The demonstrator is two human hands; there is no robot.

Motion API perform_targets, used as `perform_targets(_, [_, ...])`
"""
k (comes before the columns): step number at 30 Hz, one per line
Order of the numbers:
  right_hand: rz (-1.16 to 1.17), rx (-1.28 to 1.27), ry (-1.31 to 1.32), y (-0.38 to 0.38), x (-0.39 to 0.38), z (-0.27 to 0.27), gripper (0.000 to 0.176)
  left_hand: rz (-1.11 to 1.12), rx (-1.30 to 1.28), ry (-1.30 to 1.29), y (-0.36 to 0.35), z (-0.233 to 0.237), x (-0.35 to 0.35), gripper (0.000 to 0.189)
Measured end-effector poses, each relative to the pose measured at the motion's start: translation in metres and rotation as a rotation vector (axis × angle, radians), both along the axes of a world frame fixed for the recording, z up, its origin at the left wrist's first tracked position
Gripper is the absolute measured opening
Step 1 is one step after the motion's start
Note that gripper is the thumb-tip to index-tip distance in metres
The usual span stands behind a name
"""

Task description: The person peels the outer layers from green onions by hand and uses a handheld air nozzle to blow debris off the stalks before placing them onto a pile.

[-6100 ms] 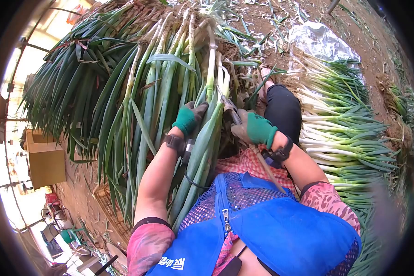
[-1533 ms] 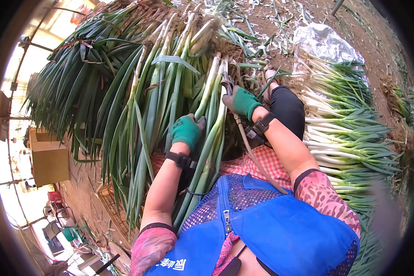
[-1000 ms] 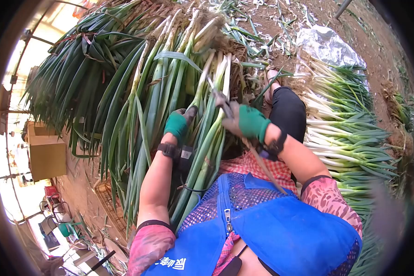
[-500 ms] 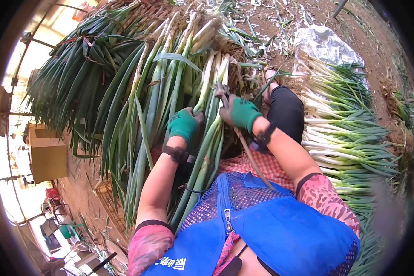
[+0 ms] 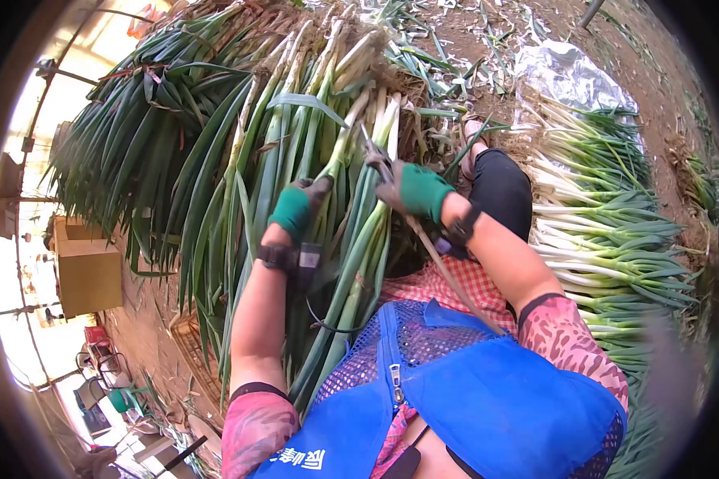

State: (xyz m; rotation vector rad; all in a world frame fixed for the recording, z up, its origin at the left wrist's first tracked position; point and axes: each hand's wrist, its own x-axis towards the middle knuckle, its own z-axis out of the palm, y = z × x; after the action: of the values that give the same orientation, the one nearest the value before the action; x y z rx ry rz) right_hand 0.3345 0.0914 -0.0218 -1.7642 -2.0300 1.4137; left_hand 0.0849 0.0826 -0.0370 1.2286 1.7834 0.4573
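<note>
The left hand (image 5: 297, 206), forearm stretched forward, is closed round a leek (image 5: 340, 152). Near it, the right hand (image 5: 417, 191) grips a tool (image 5: 382, 165) trailing a hose (image 5: 446, 274), wrist angled inward. Left of both, leafy leeks (image 5: 148, 160) heap up; rightward, white-stemmed leeks (image 5: 567, 215) lie lined up.

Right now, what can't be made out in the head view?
Head view throughout:
Left hand: finger curl around the stalk, blurred.
Tool: handle covered by the right hand.
Tube: lower end lost behind the blue vest.
Laid-out green onions: lower rows partly hidden by the right sleeve.
Left wrist device: markings too small.
</note>
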Motion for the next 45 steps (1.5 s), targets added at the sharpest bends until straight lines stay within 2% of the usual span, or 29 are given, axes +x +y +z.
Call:
perform_targets(1, [0.015,-0.05,0.014,-0.018,0.003,0.015,0.043,-0.015,-0.004,-0.069,0.01,-0.015,-0.014,0.057])
perform_targets(3, [0.031,0.021,0.083,-0.053,0.008,0.001,0.041,0.006,-0.013,-0.161,0.013,-0.002,-0.005,0.053])
perform_targets(5, [0.04,0.094,0.1,-0.085,0.014,0.012,0.046,0.037,-0.033,-0.293,0.016,-0.003,0.003,0.051])
perform_targets(9, [0.055,-0.009,0.067,-0.098,0.027,0.018,0.049,-0.05,-0.12,-0.426,0.016,-0.001,0.015,0.044])
perform_targets(10, [0.031,0.077,0.086,-0.102,0.03,0.018,0.048,-0.033,-0.103,-0.397,0.014,-0.001,0.018,0.044])
perform_targets(13, [0.0,0.09,0.168,-0.112,0.034,0.025,0.046,0.019,-0.059,-0.312,0.008,-0.003,0.029,0.047])
perform_targets(15, [0.005,0.123,0.161,-0.115,0.031,0.026,0.046,-0.023,0.02,-0.212,0.017,-0.037,0.016,0.053])
perform_targets(20, [0.033,0.099,0.092,-0.106,0.021,0.021,0.043,-0.072,0.052,-0.033,0.011,-0.026,0.022,0.06])
perform_targets(23, [0.026,0.19,0.151,-0.106,0.014,0.014,0.044,-0.115,0.09,0.111,0.008,-0.014,0.027,0.048])
perform_targets(29, [0.037,0.142,0.089,-0.106,0.017,0.024,0.047,-0.251,0.124,0.495,0.007,0.006,0.047,0.042])
perform_targets(32, [0.003,0.198,0.135,-0.114,0.017,0.017,0.047,-0.271,0.146,0.536,0.004,0.01,0.054,0.042])
perform_targets(39, [0.008,0.144,0.034,-0.107,0.014,0.017,0.047,-0.257,0.213,0.599,-0.003,0.013,0.054,0.043])
perform_targets(41, [-0.038,0.193,0.041,-0.105,0.012,0.012,0.043,-0.235,0.159,0.495,-0.002,0.014,0.049,0.043])
perform_targets(45, [-0.092,0.116,-0.005,-0.071,0.015,-0.013,0.049,-0.233,0.059,0.271,-0.01,0.009,0.028,0.047])
